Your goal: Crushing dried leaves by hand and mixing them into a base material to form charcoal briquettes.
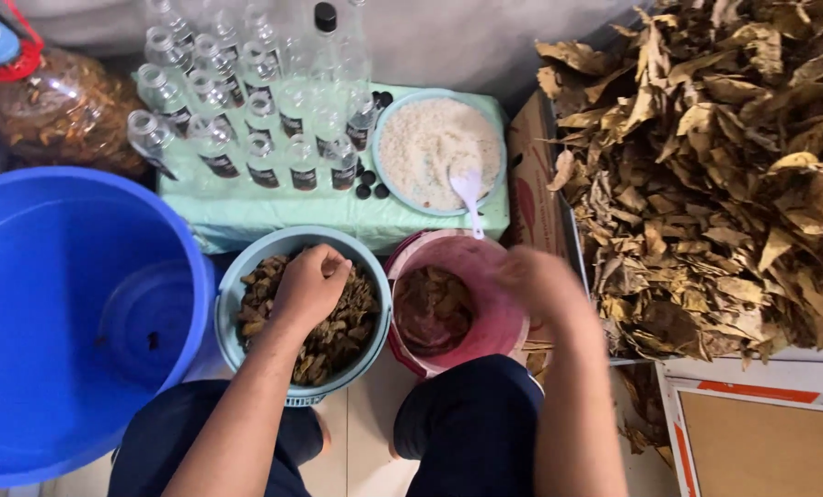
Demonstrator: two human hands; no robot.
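Blue tub (52, 304) beside left hand (308, 287); bottles (246, 101) behind; dry leaves (715, 175) right

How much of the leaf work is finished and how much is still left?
Done: the light blue bowl already holds a heap of broken leaf pieces, and some lie in the pink bucket. In hand: the left hand is fisted in the bowl's pieces; the right hand is blurred beside the bucket. Left: a big pile of whole dry leaves and empty clear bottles.

Blue tub (52, 276), clear bottles (246, 101), plate of white grains (439, 147), white spoon (468, 189)
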